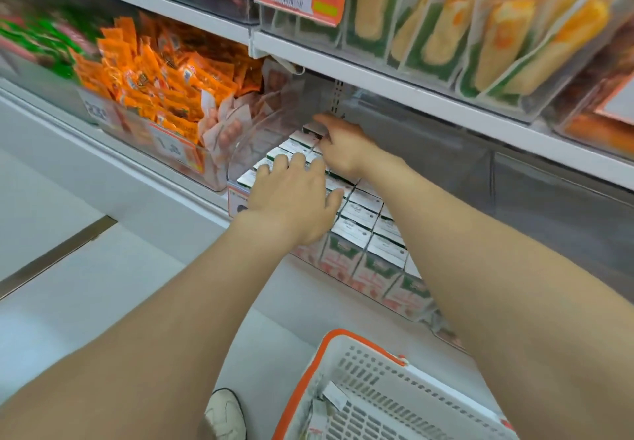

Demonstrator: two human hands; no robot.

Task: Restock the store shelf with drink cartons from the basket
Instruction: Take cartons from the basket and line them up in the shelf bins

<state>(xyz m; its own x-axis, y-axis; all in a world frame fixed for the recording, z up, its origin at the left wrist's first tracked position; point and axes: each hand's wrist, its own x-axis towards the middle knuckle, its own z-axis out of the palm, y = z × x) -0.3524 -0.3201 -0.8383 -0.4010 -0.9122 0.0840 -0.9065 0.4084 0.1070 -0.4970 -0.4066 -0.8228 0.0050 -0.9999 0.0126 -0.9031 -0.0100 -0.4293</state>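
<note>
Your two bare forearms fill the near part of the head view, reaching away from the orange-rimmed basket, which sits well short of the drink cartons and nearer you than they are; something pale lies inside it, too unclear to name. Those cartons already stand packed in close rows on the store shelf, behind a clear front guard. Your left hand lies palm down on the near-left carton tops, fingers spread, probably to steady the front rows while the other hand works. Your right hand reaches over the cartons to the rearmost one; you cannot tell whether it pinches that carton or only nudges it square. Just left of the cartons, orange snack packets crowd a clear bin. You look near the end of restocking.
</note>
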